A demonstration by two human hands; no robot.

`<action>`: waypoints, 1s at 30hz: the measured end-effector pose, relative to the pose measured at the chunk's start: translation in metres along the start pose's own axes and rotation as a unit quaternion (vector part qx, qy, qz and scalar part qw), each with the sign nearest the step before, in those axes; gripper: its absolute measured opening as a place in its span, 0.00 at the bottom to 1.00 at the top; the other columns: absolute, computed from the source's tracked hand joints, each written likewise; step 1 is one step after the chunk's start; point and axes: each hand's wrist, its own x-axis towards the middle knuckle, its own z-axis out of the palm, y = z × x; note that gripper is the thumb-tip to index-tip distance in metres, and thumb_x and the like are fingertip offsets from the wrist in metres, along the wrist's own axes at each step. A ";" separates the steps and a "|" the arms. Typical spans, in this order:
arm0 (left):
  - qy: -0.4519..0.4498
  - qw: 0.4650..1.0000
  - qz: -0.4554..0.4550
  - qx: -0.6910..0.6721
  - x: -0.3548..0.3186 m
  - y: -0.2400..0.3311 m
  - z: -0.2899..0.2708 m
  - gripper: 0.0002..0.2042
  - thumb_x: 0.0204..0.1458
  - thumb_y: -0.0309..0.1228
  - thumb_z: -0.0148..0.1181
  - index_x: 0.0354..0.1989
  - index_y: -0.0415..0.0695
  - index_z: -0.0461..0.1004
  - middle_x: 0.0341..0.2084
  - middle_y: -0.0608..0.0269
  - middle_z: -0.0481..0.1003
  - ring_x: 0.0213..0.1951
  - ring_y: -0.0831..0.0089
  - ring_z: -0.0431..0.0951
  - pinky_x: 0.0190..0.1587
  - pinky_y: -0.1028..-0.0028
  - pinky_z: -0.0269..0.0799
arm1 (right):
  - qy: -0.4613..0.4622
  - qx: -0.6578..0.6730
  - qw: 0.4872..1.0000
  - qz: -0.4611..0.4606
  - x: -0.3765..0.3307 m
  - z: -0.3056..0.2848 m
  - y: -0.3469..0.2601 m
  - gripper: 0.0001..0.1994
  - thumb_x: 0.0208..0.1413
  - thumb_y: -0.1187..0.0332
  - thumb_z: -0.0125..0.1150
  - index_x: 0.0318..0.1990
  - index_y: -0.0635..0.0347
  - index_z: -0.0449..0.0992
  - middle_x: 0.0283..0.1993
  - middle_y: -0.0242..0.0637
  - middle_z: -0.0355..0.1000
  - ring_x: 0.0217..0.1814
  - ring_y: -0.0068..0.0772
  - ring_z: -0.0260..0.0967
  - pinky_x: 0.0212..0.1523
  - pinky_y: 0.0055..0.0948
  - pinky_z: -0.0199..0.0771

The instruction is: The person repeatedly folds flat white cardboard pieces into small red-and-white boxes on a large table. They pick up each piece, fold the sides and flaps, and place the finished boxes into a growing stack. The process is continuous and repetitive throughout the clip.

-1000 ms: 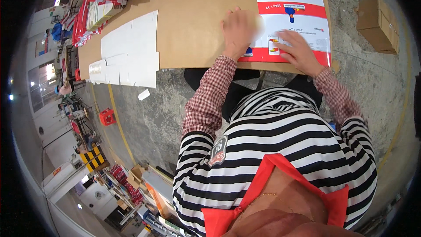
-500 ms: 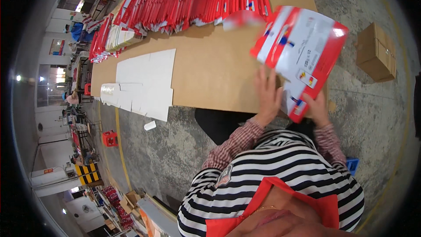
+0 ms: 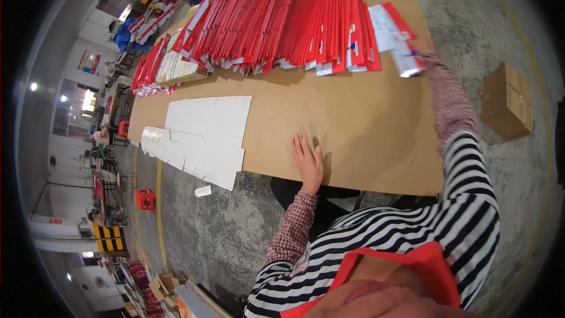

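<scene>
My left hand (image 3: 307, 160) lies flat on the cardboard-brown tabletop (image 3: 376, 135), fingers spread and holding nothing. Stretched out to the far right, my right hand (image 3: 422, 48) grips the edge of a red-and-white flat carton (image 3: 388, 34), its fingers partly hidden and blurred. That carton leans at the right end of a long row of similar red flat cartons (image 3: 276, 29) standing on edge across the far side of the table. Whether it touches the last one in the row is hard to make out.
White cut card sheets (image 3: 206, 126) lie on the table's left part. Beige bundles (image 3: 176, 65) stand beside the row's left end. A closed brown box (image 3: 507, 103) sits on the floor to the right. A red stool (image 3: 145, 199) stands to the left.
The flat carton has moved from in front of me to the row's far right end in my right hand. My left hand has come off it and moved left onto the table.
</scene>
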 end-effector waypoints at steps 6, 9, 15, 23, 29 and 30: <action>0.032 0.991 -0.015 -0.130 0.007 -0.015 -0.027 0.22 0.65 0.34 0.46 0.66 0.38 0.62 0.69 0.44 0.54 0.72 0.47 0.49 0.71 0.53 0.44 | -0.099 0.121 0.988 0.015 0.016 0.087 -0.055 0.20 0.61 0.64 0.56 0.60 0.55 0.73 0.28 0.38 0.77 0.19 0.31 0.70 0.18 0.33 0.67; 0.145 0.987 -0.022 -0.063 0.022 -0.075 -0.091 0.19 0.65 0.33 0.46 0.61 0.38 0.67 0.64 0.44 0.62 0.68 0.48 0.56 0.69 0.54 0.49 | 0.031 -0.026 0.997 -0.060 -0.034 0.029 -0.023 0.16 0.65 0.63 0.51 0.52 0.61 0.77 0.35 0.42 0.79 0.33 0.33 0.77 0.35 0.31 0.74; -0.073 0.925 -0.158 0.337 -0.008 -0.203 -0.173 0.26 0.57 0.41 0.61 0.61 0.40 0.67 0.56 0.45 0.69 0.63 0.48 0.63 0.63 0.52 0.59 | -0.059 0.084 0.993 -0.058 -0.178 -0.007 -0.011 0.14 0.67 0.66 0.52 0.50 0.65 0.78 0.42 0.32 0.78 0.38 0.20 0.70 0.38 0.21 0.70; -0.146 0.935 -0.059 0.317 0.018 -0.226 -0.215 0.05 0.53 0.28 0.53 0.31 0.42 0.73 0.31 0.52 0.78 0.38 0.52 0.78 0.40 0.56 0.73 | -0.202 0.148 0.968 0.001 -0.240 -0.032 -0.065 0.12 0.66 0.69 0.53 0.53 0.60 0.76 0.38 0.29 0.73 0.36 0.19 0.68 0.37 0.21 0.71; -0.100 0.922 0.166 0.335 0.026 -0.103 -0.205 0.05 0.54 0.34 0.55 0.32 0.48 0.75 0.24 0.63 0.77 0.33 0.63 0.79 0.39 0.61 0.72 | -0.150 -0.001 0.876 -0.459 -0.337 0.006 -0.182 0.17 0.54 0.76 0.59 0.52 0.62 0.75 0.51 0.45 0.71 0.52 0.43 0.72 0.49 0.34 0.74; -0.099 0.921 0.177 0.332 0.027 -0.087 -0.193 0.05 0.53 0.34 0.56 0.31 0.49 0.75 0.23 0.64 0.77 0.32 0.64 0.79 0.39 0.62 0.71 | -0.199 0.001 0.866 -0.459 -0.349 0.011 -0.192 0.16 0.54 0.77 0.59 0.52 0.62 0.75 0.52 0.47 0.71 0.54 0.46 0.71 0.52 0.36 0.73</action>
